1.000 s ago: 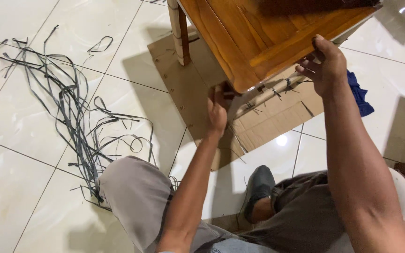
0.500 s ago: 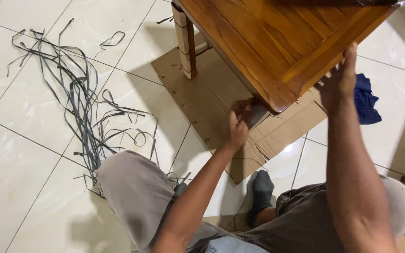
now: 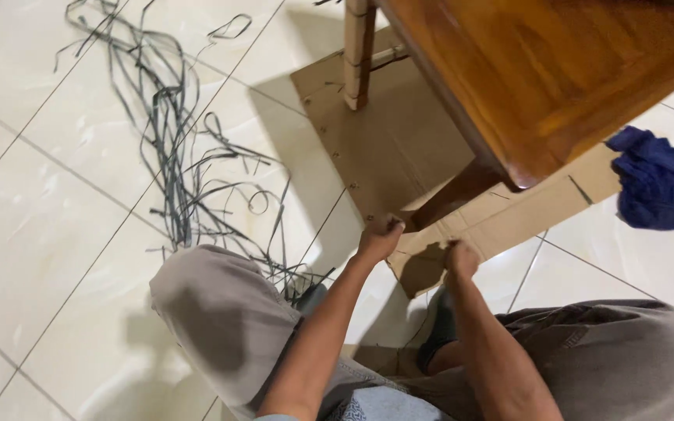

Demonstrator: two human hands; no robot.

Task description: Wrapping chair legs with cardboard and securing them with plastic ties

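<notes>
Both fists closed: left hand [image 3: 380,235] and right hand [image 3: 462,259] each with a grip on the near edge of the flattened cardboard [image 3: 399,148] on the floor. Beyond, wooden table [image 3: 555,70]; leftward, loose grey straps [image 3: 173,140]; rightward, blue cloth [image 3: 649,187].

The glossy, varnished brown wooden table [image 3: 555,78] is showing smooth planks with visible grain, and its pale wooden leg [image 3: 356,54] is looking duller and unvarnished. The flat brown cardboard sheet [image 3: 399,148] beneath it is looking matt and papery, with creased, torn edges. The cream floor tiles [image 3: 56,203] are gleaming, polished and smooth. The tangle of thin grey plastic-looking strips [image 3: 173,156] is looking slightly shiny. The crumpled dark blue cloth [image 3: 649,183] is appearing soft and matt, as are the grey fabric trousers [image 3: 220,327].
</notes>
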